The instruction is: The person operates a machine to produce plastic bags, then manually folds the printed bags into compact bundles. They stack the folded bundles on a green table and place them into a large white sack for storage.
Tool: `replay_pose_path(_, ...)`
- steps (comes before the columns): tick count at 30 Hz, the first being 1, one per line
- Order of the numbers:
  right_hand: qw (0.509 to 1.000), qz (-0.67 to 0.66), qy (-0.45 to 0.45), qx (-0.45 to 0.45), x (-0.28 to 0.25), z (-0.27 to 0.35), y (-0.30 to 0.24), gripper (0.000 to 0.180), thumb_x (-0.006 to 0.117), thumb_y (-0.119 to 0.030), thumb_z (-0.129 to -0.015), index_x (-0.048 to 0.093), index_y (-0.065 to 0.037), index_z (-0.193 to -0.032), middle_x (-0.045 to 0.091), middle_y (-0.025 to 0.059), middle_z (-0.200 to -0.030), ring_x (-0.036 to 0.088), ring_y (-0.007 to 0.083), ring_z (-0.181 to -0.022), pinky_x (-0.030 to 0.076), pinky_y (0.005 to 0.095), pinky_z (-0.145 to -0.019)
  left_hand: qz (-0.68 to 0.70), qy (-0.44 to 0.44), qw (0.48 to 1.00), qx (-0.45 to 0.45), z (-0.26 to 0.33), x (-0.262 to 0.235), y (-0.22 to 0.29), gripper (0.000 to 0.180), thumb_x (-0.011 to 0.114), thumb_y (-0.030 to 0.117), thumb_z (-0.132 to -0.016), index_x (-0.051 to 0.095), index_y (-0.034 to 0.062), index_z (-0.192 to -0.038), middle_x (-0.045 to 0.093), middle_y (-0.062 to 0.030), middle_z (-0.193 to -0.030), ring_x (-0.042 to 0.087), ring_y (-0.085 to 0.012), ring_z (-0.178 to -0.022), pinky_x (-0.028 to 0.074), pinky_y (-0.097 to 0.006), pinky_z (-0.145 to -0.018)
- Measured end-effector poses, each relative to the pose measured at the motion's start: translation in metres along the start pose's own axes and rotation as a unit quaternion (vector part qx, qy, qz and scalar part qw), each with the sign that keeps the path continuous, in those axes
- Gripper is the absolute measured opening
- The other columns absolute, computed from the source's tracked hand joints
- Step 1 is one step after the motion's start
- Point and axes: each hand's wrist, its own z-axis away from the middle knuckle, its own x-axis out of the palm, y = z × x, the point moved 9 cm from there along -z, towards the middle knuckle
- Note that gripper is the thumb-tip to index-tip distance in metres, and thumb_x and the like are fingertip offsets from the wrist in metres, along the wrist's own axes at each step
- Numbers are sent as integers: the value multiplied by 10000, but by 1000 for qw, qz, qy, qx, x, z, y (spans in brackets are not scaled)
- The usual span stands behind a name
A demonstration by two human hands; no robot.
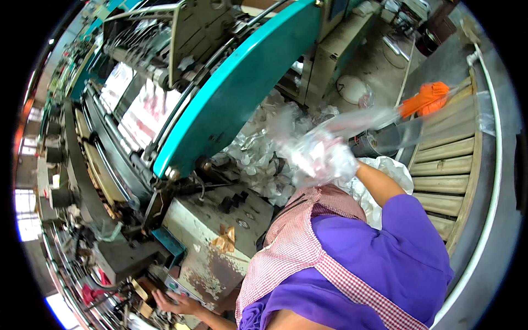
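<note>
Purple shirt | left hand: spread wide | right hand: apparently clutching plastic film | sheet: reddish print

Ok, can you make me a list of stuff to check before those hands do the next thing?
1. Left hand free: ok, fingers spread, nothing seen in it.
2. Good grip on the clear plastic: cannot tell, the plastic covers the right hand and is blurred.
3. Plastic apart from the orange bundle: cannot tell, its blurred end seems to reach it.
4. No scraps beside the machine: not ok, a pile of plastic scraps lies there.
5. Apron on: ok, over the purple top.
</note>
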Motion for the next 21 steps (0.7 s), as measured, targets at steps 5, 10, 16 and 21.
replay_pose_path(5,988,-114,-20,-101,37,-54,-56,256,607,-34,-676,623,10,-928,656,174,-835,609,245,-751,480,363,-698,279,-228,917,171,10,88,207,331,603,97,-814,555,13,-1130,519,-202,-1258,479,-349,-1176,372,-448,-988)
replay_pose_path(10,969,-177,-57,-164,8,-64,-91,408,651,-13,-572,604,26,-975,582,68,-704,524,138,-654,441,328,-566,477,-426,763,94,19,210,358,870,759,196,-711,274,103,-1426,189,-224,-1491,243,-404,-1351,256,-481,-1067)
replay_pose_path(16,946,-302,-91,-81,-34,-38,-20,375,653,-39,-626,606,21,-993,621,89,-801,560,138,-719,457,326,-643,495,-697,519,2,72,298,488,1104,814,26,-629,98,73,-1470,499,-163,-1255,549,-231,-1077,434,-313,-926)
replay_pose_path(21,936,-349,-17,42,-77,-14,63,349,655,-60,-672,608,16,-1009,655,106,-882,590,139,-773,470,323,-707,480,-764,419,104,101,322,608,961,774,9,-612,275,95,-1429,467,-143,-1326,473,-217,-1194,370,-313,-1006)
